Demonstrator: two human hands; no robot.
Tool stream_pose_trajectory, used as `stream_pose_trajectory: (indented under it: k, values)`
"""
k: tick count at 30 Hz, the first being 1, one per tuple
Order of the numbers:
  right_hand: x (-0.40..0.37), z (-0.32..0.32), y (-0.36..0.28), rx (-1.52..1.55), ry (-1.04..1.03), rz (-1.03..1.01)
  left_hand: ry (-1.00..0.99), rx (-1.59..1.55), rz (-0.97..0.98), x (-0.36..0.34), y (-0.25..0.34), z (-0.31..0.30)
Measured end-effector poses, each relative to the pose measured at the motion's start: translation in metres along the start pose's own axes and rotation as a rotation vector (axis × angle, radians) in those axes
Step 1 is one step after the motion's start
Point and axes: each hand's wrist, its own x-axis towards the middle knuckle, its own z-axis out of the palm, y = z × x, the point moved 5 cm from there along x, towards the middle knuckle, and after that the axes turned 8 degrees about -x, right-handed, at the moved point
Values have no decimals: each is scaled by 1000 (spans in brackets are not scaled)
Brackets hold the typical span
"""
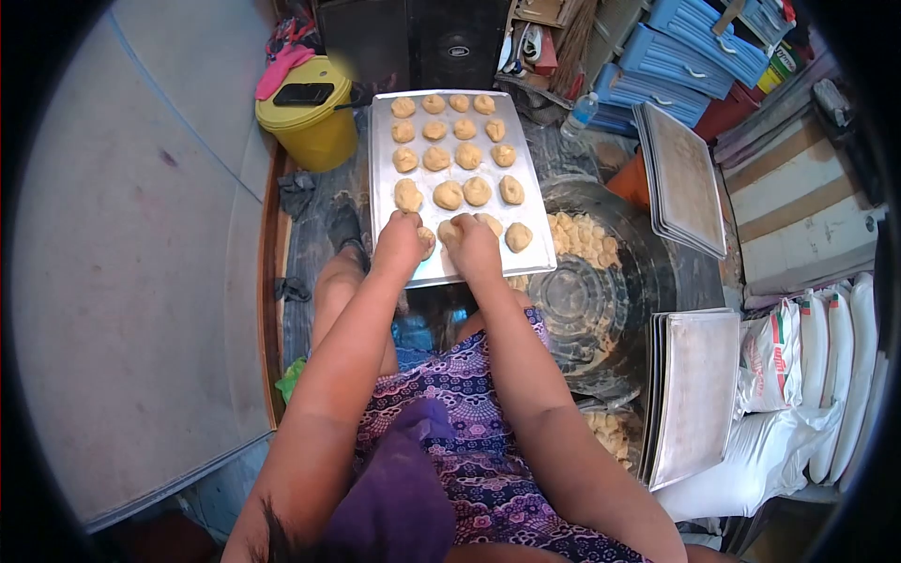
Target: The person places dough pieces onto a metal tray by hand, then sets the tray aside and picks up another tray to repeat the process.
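Observation:
A metal baking tray (pixel 383 202) lies in front of me with several pale dough pieces (pixel 449 155) set in rows on it. My left hand (pixel 401 241) rests on the tray's near row with its fingers closed over a dough piece (pixel 426 240). Beside it, my right hand (pixel 468 241) is closed over another dough piece (pixel 449 228) in the same row. A further dough piece (pixel 518 236) lies just right of my right hand. My knees and patterned skirt (pixel 469 413) sit below the tray.
A large round metal basin (pixel 648 281) to the right holds a heap of dough lumps (pixel 580 236). Stacks of empty trays (pixel 683 178) stand right of it, another stack (pixel 696 385) nearer. A yellow bucket (pixel 314 122) with a phone on its lid is far left. White sacks (pixel 807 375) lie at right.

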Motion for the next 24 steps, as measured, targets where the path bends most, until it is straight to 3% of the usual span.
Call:
stream_pose_trajectory:
  k: [5, 9, 12, 14, 19, 24]
  values:
    - [0, 2, -3, -158, -29, 7, -10, 36, 5, -1, 3, -1]
    - [-2, -1, 4, -102, -62, 40, -24, 92, -8, -1, 6, -1]
    - [0, -27, 19, 18, 80, 74, 15, 159, 26, -2, 15, -6]
    - [2, -52, 28, -154, 216, 100, 57, 192, 64, -3, 20, -4]
    - [0, -40, 39, -358, 88, 122, 45, 231, 357, -7, 45, 10]
    - [5, -33, 39, -412, 1, 105, -72, 332, 328, -2, 41, 31]
